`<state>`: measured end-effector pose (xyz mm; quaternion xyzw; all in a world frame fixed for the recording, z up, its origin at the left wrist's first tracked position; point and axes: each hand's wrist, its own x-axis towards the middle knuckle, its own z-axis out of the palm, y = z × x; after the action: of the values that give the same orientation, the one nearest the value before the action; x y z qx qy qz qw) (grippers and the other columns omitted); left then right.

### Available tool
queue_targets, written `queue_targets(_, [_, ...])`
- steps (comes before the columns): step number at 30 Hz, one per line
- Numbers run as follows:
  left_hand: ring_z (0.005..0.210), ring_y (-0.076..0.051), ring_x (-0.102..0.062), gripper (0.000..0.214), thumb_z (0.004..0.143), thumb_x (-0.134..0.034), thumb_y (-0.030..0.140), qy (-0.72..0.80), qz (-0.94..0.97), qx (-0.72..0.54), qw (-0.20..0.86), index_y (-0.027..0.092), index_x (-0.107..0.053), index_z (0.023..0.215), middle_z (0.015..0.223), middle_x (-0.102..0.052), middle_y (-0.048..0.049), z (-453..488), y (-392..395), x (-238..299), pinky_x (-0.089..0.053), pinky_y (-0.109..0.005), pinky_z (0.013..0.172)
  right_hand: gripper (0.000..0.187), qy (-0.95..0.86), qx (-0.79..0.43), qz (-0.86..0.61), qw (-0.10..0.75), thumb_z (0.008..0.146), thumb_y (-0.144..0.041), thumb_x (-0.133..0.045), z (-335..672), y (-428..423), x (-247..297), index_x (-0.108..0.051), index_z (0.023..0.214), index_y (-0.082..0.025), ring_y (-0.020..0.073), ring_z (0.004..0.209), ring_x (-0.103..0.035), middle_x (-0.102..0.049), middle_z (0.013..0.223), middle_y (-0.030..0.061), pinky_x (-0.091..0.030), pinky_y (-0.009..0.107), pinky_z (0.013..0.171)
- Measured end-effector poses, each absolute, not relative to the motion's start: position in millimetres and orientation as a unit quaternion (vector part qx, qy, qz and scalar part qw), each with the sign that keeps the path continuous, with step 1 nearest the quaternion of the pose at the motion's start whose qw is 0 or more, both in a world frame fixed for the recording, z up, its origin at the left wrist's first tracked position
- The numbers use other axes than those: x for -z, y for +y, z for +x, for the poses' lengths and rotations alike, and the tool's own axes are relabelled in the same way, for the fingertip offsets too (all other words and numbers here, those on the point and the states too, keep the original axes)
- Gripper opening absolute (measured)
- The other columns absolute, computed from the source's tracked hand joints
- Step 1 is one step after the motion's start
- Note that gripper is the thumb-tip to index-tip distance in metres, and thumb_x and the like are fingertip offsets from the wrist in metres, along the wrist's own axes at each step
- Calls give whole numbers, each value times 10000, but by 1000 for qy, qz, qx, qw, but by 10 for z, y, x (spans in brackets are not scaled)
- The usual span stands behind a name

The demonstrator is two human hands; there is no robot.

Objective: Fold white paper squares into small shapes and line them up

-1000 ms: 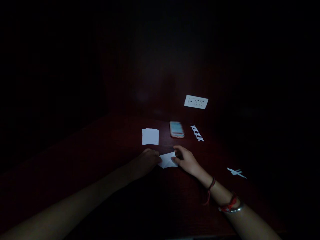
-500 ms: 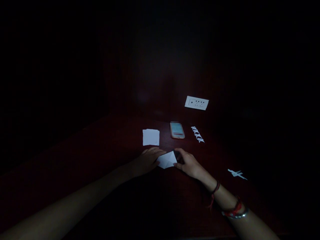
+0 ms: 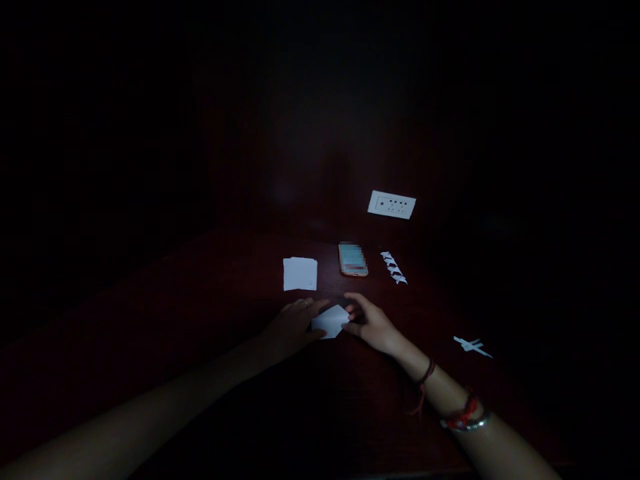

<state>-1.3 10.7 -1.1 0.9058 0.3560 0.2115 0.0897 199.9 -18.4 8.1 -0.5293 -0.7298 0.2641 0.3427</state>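
Note:
A small folded piece of white paper (image 3: 331,322) is between my two hands, low over the dark red table. My left hand (image 3: 299,325) grips its left edge, thumb at the lower side and fingers along the upper side. My right hand (image 3: 371,325) is at the paper's right edge, with the thumb and curled fingers touching it and the index finger raised. Beyond my left hand lies a stack of white paper squares (image 3: 300,274). A phone (image 3: 353,260) with a blurred screen lies past the paper.
Right of the phone is a zigzag strip of folded white paper (image 3: 394,267). Several thin paper strips (image 3: 473,347) lie crossed farther right. A white socket panel (image 3: 391,205) is on the wall behind the table (image 3: 240,267). The surroundings are very dark.
The paper's visible face has changed from a creased one with a pointed top to a smoother one. My right index finger has lifted from it slightly. The view has shifted a little.

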Motion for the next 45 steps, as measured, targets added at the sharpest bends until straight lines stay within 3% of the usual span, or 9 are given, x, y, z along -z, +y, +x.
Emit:
queue_targets(5, [913, -216, -456, 484, 736, -513, 359, 376, 895, -211, 115, 234, -373, 1182, 987, -501, -35, -21, 108, -12, -351, -333, 762, 483, -713, -226, -573, 335, 627, -162, -581, 2027, -171, -107, -448, 1092, -160, 120, 712, -486, -522, 877, 46, -402, 282, 691])
queue_targets(14, [978, -234, -421, 518, 716, -542, 343, 373, 888, -237, 127, 224, -352, 1182, 1061, -478, -46, 4, 107, 20, -340, -350, 789, 265, -625, -423, -525, 394, 640, -161, -563, 1968, -169, -162, -530, 903, -155, 54, 511, -425, -469, 607, -47, -371, 177, 497])
queue_targets(20, [923, -223, -455, 504, 689, -575, 327, 374, 884, -251, 122, 207, -379, 1136, 1010, -497, -40, 44, 53, -25, -356, -341, 767, 348, -513, -534, -481, 469, 589, -155, -611, 1899, -222, -226, -503, 920, -155, 59, 566, -503, -516, 717, -18, -437, 182, 529])
queue_targets(26, [925, -237, -456, 513, 717, -541, 405, 377, 884, -260, 92, 205, -361, 1154, 994, -503, -47, 53, 17, -15, -344, -358, 777, 332, -477, -571, -464, 481, 602, -142, -612, 1875, -225, -193, -493, 912, -146, 68, 519, -535, -512, 635, -33, -486, 214, 541])
queue_targets(31, [941, -250, -446, 499, 720, -543, 385, 376, 885, -263, 78, 203, -368, 1150, 983, -507, -54, 53, 20, -1, -342, -370, 781, 310, -483, -572, -475, 462, 642, -135, -571, 1839, -252, -208, -461, 932, -148, 87, 523, -564, -526, 562, -41, -467, 193, 497])
queue_targets(39, [822, -162, -504, 426, 778, -467, 257, 357, 870, -290, 175, 215, -339, 1182, 926, -522, -23, 88, -2, 32, -391, -271, 711, 308, -511, -554, -506, 420, 662, -120, -515, 1823, -278, -257, -444, 962, -122, 94, 487, -562, -565, 543, -12, -384, 153, 401])
queue_targets(45, [671, -124, -539, 292, 810, -395, 247, 375, 835, -313, 254, 210, -401, 1100, 791, -553, 11, 81, -28, -81, -407, -230, 594, 370, -616, -386, -532, 435, 650, -152, -528, 1889, -232, -179, -460, 1012, -136, 63, 393, -474, -534, 493, -50, -363, 157, 387])
